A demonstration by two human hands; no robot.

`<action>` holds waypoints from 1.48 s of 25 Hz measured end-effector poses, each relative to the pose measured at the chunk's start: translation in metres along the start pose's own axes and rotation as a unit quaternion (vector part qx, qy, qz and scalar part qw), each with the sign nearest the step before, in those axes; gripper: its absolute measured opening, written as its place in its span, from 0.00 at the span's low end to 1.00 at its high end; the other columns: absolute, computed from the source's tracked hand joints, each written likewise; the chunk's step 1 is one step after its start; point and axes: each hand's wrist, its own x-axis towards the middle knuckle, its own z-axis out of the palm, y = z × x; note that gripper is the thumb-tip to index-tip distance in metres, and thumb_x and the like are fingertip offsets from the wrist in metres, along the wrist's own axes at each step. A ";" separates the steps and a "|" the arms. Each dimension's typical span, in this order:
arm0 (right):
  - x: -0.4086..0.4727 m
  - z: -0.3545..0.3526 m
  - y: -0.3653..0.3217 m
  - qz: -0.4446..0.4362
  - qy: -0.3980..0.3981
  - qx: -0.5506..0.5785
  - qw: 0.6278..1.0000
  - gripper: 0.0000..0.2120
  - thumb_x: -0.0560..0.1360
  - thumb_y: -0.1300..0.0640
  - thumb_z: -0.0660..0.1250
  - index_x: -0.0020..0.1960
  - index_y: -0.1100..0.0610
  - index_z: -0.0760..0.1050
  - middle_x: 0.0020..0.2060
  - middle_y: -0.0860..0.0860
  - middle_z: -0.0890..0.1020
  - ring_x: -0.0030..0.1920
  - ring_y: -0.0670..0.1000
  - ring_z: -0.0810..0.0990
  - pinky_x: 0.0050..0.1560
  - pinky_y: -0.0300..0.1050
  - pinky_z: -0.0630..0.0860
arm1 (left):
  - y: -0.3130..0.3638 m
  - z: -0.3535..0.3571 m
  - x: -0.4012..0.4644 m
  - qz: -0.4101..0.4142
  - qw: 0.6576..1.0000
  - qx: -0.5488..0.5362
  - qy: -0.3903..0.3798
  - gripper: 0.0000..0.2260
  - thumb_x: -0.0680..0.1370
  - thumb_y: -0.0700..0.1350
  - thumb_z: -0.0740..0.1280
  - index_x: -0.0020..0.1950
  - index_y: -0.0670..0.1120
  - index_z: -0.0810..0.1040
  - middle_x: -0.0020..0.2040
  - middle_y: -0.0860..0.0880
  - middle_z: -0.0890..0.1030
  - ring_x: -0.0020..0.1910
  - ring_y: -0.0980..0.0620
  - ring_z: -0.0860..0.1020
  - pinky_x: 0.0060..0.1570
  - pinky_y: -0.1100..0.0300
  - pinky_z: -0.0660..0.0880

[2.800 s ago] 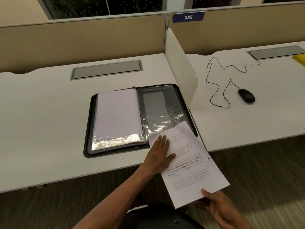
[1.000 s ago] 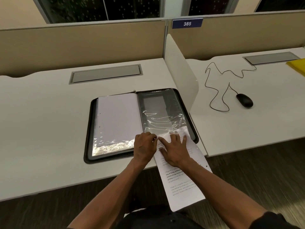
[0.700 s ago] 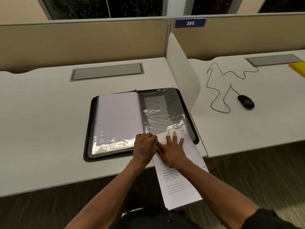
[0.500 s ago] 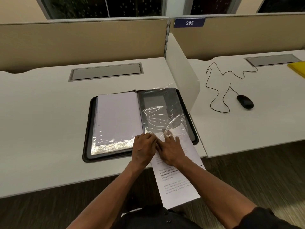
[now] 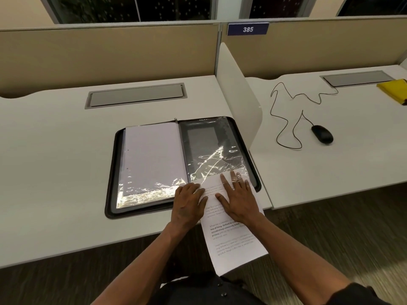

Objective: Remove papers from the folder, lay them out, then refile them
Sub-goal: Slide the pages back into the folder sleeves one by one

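A black zip folder (image 5: pixel 110 194) lies open on the white desk (image 5: pixel 55 172). Its left side holds a blank white sheet (image 5: pixel 152 155) in a clear sleeve. The clear plastic sleeve (image 5: pixel 211 150) on the right side looks empty and is crinkled at its near end. A printed sheet (image 5: pixel 233 243) has its top edge at that sleeve's near opening, and its lower half hangs off the desk edge. My left hand (image 5: pixel 190 201) has curled fingers pinching the sleeve's near edge. My right hand (image 5: pixel 239 199) lies flat on the sheet with fingers spread, the fingertips under the plastic.
A white divider panel (image 5: pixel 237 84) stands just right of the folder. Beyond it are a black mouse (image 5: pixel 322 134) with a looping cable (image 5: pixel 284 119) and a yellow item (image 5: pixel 394 91) at the far right. A grey cable hatch (image 5: pixel 135 96) sits behind the folder.
My right hand left the sheet's lower corner and now lies flat on its top. My left hand moved from the sheet to the sleeve edge. The sheet turned straighter and slid toward the sleeve.
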 end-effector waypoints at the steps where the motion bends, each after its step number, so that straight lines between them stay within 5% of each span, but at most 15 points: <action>1: -0.004 0.001 -0.001 0.002 0.016 0.006 1.000 0.40 0.76 0.28 0.36 0.82 0.49 0.45 0.82 0.56 0.49 0.81 0.57 0.48 0.80 0.55 0.44 | 0.000 0.000 0.000 0.002 1.000 0.000 -0.003 0.13 0.77 0.50 0.70 0.57 0.46 0.83 0.58 0.47 0.82 0.58 0.46 0.78 0.61 0.47 0.72; 4: -0.015 0.008 0.001 -0.026 0.039 -0.006 0.999 0.38 0.79 0.30 0.39 0.80 0.52 0.57 0.80 0.56 0.58 0.80 0.56 0.55 0.78 0.52 0.46 | 0.001 0.001 -0.001 -0.008 1.000 -0.002 -0.013 0.15 0.78 0.52 0.67 0.60 0.46 0.82 0.60 0.46 0.81 0.61 0.46 0.77 0.64 0.49 0.70; 9: -0.006 0.006 0.001 -0.026 0.018 -0.025 0.999 0.35 0.80 0.33 0.38 0.82 0.49 0.44 0.81 0.52 0.43 0.81 0.54 0.41 0.78 0.52 0.37 | 0.016 0.005 -0.013 0.051 0.998 -0.034 -0.009 0.16 0.79 0.53 0.66 0.62 0.45 0.81 0.61 0.45 0.80 0.62 0.46 0.75 0.66 0.50 0.71; 11: -0.007 0.005 -0.002 -0.028 0.049 0.001 0.998 0.34 0.82 0.36 0.43 0.81 0.54 0.56 0.80 0.57 0.56 0.81 0.57 0.53 0.80 0.53 0.47 | 0.021 0.006 -0.021 0.093 0.994 -0.040 -0.034 0.17 0.80 0.54 0.65 0.62 0.45 0.80 0.59 0.46 0.80 0.60 0.48 0.76 0.62 0.51 0.73; 13: -0.014 0.007 0.000 -0.041 0.122 0.021 0.991 0.28 0.82 0.40 0.52 0.71 0.58 0.71 0.69 0.59 0.74 0.71 0.60 0.71 0.75 0.56 0.65 | 0.021 0.007 -0.026 0.096 0.994 -0.020 -0.054 0.20 0.81 0.57 0.62 0.65 0.46 0.79 0.62 0.47 0.80 0.62 0.48 0.75 0.65 0.50 0.72; 15: -0.023 0.012 0.004 -0.054 0.180 0.027 0.982 0.22 0.81 0.42 0.58 0.63 0.58 0.76 0.60 0.57 0.78 0.62 0.57 0.76 0.68 0.56 0.72 | 0.019 0.008 -0.027 0.076 0.995 0.009 -0.064 0.23 0.81 0.58 0.60 0.68 0.45 0.77 0.67 0.45 0.78 0.67 0.46 0.74 0.70 0.49 0.67; 20: -0.035 0.023 0.007 -0.087 0.166 0.019 0.982 0.21 0.81 0.43 0.59 0.64 0.56 0.75 0.64 0.56 0.77 0.69 0.56 0.73 0.73 0.58 0.67 | 0.028 0.001 -0.025 0.047 0.995 0.012 -0.081 0.25 0.82 0.58 0.56 0.70 0.43 0.75 0.70 0.43 0.75 0.69 0.43 0.72 0.71 0.50 0.65; 25: -0.020 0.019 0.006 -0.054 0.107 -0.003 0.993 0.30 0.82 0.40 0.48 0.77 0.56 0.65 0.77 0.56 0.66 0.78 0.57 0.62 0.78 0.58 0.57 | 0.027 0.005 -0.030 0.061 0.994 0.007 -0.089 0.24 0.82 0.57 0.57 0.69 0.43 0.76 0.67 0.43 0.77 0.67 0.44 0.75 0.70 0.52 0.65; 30: -0.026 0.023 0.003 -0.080 0.145 0.008 0.986 0.24 0.81 0.44 0.57 0.67 0.59 0.76 0.66 0.58 0.77 0.69 0.58 0.74 0.73 0.58 0.68 | 0.024 0.003 -0.017 0.038 0.991 -0.011 -0.127 0.30 0.82 0.60 0.50 0.78 0.43 0.63 0.78 0.42 0.62 0.78 0.44 0.59 0.75 0.54 0.45; 34: -0.020 0.023 0.001 -0.067 0.089 -0.018 0.994 0.29 0.83 0.41 0.48 0.78 0.56 0.64 0.77 0.56 0.65 0.79 0.56 0.60 0.78 0.57 0.56 | 0.024 0.003 -0.029 0.067 0.994 0.016 -0.086 0.24 0.81 0.56 0.57 0.71 0.43 0.74 0.71 0.42 0.74 0.70 0.44 0.72 0.72 0.51 0.60; 37: -0.012 0.023 -0.005 -0.059 0.070 -0.015 0.996 0.33 0.82 0.37 0.40 0.81 0.54 0.55 0.80 0.53 0.55 0.81 0.54 0.51 0.79 0.55 0.47 | 0.020 0.005 -0.035 0.068 0.993 0.040 -0.093 0.23 0.81 0.56 0.58 0.70 0.44 0.75 0.71 0.44 0.74 0.72 0.44 0.70 0.75 0.48 0.59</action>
